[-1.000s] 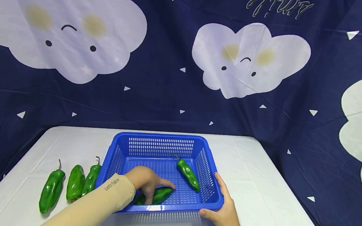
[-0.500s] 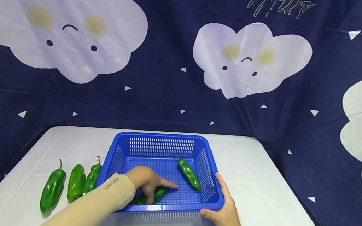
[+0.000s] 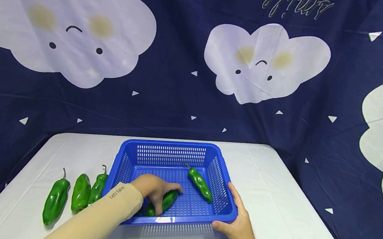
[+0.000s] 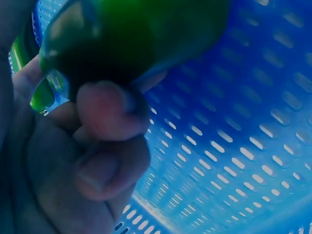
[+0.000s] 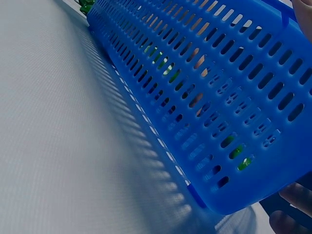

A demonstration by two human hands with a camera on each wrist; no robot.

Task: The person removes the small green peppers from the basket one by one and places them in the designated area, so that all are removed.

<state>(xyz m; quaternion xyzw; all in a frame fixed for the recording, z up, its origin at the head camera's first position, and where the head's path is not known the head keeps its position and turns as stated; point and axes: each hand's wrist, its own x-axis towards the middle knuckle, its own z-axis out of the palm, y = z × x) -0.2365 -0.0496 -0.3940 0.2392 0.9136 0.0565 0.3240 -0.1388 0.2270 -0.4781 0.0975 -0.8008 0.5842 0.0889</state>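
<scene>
Your left hand (image 3: 157,192) grips a green pepper (image 3: 170,201) inside the blue plastic basket (image 3: 172,144), near its six o'clock side; your right hand (image 3: 238,224) clasps the basket at four o'clock. Another pepper (image 3: 200,184) lies at three. The white-covered table (image 3: 278,216) bears three more peppers (image 3: 81,193) at nine; a navy cloud-print curtain (image 3: 168,114) hangs at twelve.

Snug beige left-arm sleeve (image 3: 99,219), small dark lettering (image 3: 116,192) near its wrist end, bare left hand (image 3: 155,189), bare right hand (image 3: 238,224)
</scene>
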